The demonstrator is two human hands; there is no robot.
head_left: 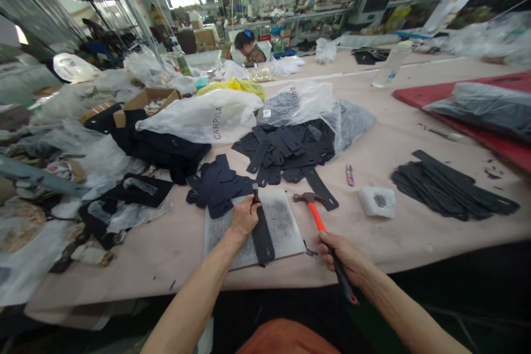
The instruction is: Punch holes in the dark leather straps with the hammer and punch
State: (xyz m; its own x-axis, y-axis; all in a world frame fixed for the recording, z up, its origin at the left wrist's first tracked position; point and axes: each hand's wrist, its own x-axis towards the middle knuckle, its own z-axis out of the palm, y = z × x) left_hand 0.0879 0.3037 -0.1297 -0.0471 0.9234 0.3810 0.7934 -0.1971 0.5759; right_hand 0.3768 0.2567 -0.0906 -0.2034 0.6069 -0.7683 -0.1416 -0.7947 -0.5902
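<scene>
**Punch on strap, hammer ready**

Black strap [263, 239] lies lengthwise on the grey cutting board [286, 227] at the worktop [398, 144] near edge. Left hand [244, 217] is closed round a small metal punch [256, 194], tip on the strap's far end. Right hand [346, 259] grips the orange-handled hammer [321, 220] low on the handle, head resting just beside the board. To do it well: keep punch upright, strap flat, strike square (fingers clear of the top). Loose cut pieces [286, 149] piled behind; snips [349, 175] and white block [377, 201] to the right.
</scene>
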